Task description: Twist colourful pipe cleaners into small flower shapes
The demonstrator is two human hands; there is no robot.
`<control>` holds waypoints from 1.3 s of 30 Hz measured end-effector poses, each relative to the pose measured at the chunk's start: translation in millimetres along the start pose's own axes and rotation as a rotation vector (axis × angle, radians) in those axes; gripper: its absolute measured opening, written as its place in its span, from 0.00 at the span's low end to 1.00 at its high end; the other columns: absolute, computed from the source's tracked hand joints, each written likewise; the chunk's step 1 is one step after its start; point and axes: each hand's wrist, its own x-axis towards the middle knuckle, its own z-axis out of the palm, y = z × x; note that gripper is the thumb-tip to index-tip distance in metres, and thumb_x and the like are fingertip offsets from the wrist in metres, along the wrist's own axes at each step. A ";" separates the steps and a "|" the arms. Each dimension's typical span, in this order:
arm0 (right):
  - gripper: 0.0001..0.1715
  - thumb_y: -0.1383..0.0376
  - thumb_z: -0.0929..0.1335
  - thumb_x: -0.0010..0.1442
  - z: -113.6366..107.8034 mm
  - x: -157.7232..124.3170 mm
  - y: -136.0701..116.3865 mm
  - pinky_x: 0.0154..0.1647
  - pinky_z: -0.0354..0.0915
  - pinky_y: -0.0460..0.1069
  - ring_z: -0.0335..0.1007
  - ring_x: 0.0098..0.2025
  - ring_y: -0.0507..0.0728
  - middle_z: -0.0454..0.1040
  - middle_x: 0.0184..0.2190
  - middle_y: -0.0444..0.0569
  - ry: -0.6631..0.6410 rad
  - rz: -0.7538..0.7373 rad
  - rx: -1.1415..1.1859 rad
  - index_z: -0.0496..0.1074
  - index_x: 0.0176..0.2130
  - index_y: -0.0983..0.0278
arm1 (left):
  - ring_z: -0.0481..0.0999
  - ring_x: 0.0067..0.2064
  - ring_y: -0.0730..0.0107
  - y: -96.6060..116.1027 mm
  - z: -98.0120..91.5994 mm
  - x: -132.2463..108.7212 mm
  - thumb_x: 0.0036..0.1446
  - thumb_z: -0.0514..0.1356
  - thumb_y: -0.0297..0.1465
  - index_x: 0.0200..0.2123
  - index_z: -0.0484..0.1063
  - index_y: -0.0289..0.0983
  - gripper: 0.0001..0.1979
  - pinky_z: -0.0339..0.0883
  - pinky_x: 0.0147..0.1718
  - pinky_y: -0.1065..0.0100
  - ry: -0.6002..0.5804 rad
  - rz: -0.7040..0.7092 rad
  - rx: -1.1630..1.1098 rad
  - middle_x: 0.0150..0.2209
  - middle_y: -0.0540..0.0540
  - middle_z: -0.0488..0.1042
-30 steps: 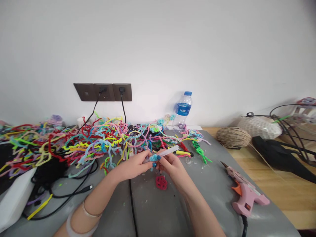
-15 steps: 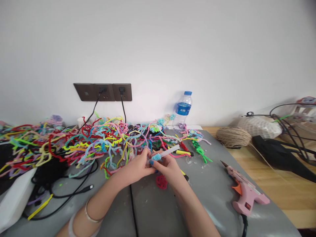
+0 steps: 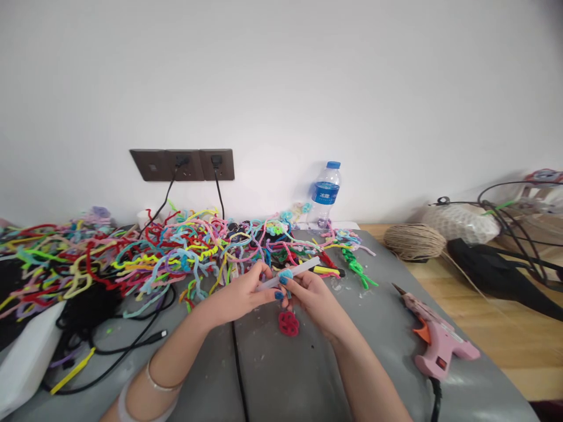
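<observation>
Both hands meet over the grey table [image 3: 308, 381], just in front of the pipe cleaner heap. My left hand [image 3: 240, 296] pinches the near end of a clear glue stick [image 3: 303, 268] that points up to the right. My right hand [image 3: 313, 299] is closed on a light blue pipe cleaner [image 3: 285, 274], which sits coiled round the middle of the stick. A small red pipe cleaner flower [image 3: 288, 323] lies flat on the table right below the hands.
A heap of tangled coloured pipe cleaners [image 3: 145, 255] covers the table's back left. A pink glue gun [image 3: 437, 346] lies at the right, a water bottle [image 3: 325, 193] against the wall, a twine ball [image 3: 413, 241] beyond. Black cables [image 3: 132, 346] and a white box [image 3: 26, 357] are at the left.
The blue coil has slid up the stick and become tighter and smaller. The hands shifted slightly, and the loose blue tail seen a second ago is gone.
</observation>
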 end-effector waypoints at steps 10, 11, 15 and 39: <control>0.25 0.50 0.78 0.45 -26.7 -6.5 -22.8 0.20 0.57 0.42 0.57 0.20 0.45 0.66 0.22 0.40 0.187 -0.090 0.057 0.70 0.30 0.65 | 0.56 0.23 0.78 -8.0 -6.8 -0.1 0.63 0.53 0.45 0.41 0.57 0.41 0.15 0.49 0.20 0.74 -0.043 0.017 -0.097 0.25 0.57 0.58; 0.24 0.50 0.78 0.46 -30.0 -7.0 -25.5 0.20 0.56 0.42 0.57 0.21 0.46 0.66 0.22 0.40 0.172 -0.089 0.038 0.71 0.30 0.66 | 0.56 0.23 0.78 -8.7 -7.8 -0.2 0.63 0.52 0.46 0.41 0.57 0.40 0.15 0.50 0.20 0.74 -0.055 0.010 -0.100 0.26 0.57 0.59; 0.24 0.49 0.77 0.47 -35.5 -5.6 -27.4 0.20 0.52 0.43 0.52 0.21 0.46 0.63 0.21 0.40 0.148 -0.098 0.000 0.70 0.29 0.65 | 0.53 0.23 0.78 -6.9 -11.5 -1.6 0.64 0.50 0.48 0.40 0.58 0.40 0.17 0.50 0.20 0.74 -0.099 -0.016 -0.169 0.25 0.57 0.58; 0.28 0.44 0.74 0.47 -35.5 3.3 -32.3 0.20 0.46 0.44 0.50 0.20 0.46 0.60 0.20 0.39 -0.075 0.033 -0.142 0.66 0.28 0.64 | 0.71 0.34 0.67 -21.5 -15.7 16.6 0.62 0.53 0.34 0.51 0.72 0.37 0.17 0.64 0.31 0.69 0.249 0.077 0.262 0.35 0.46 0.73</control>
